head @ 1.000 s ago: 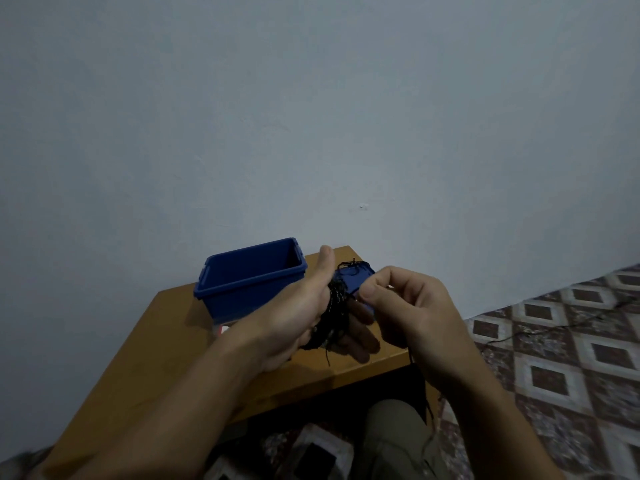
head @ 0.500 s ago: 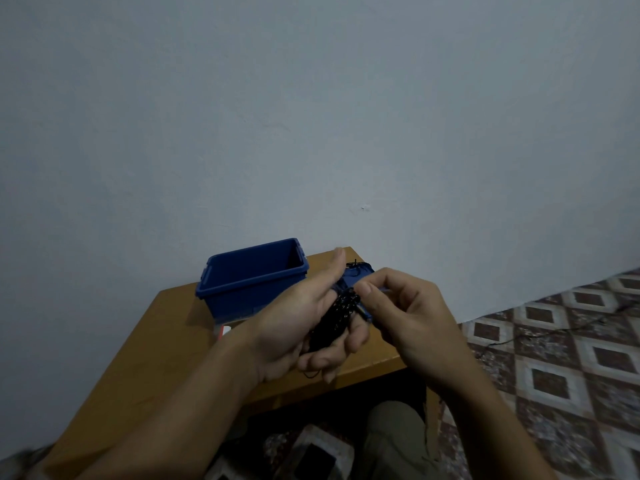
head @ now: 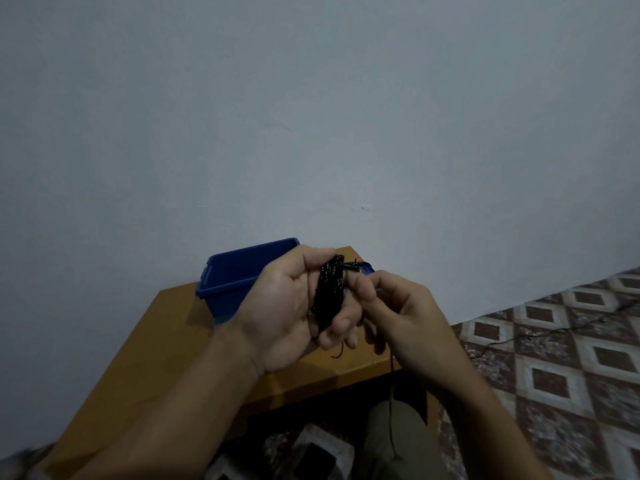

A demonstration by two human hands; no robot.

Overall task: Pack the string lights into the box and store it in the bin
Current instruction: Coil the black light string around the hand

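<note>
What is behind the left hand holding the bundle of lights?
Behind the left hand and its string lights stands the blue bin on the wooden table. The hand covers the bin's right end, and the bin's floor is out of sight.

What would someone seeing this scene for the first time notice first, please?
Centre frame, the left hand grips a black bundle of string lights while the right hand pinches at its top end. Just behind them a blue bin sits open on the wooden table against the wall. One loose strand hangs down past the table edge.
</note>
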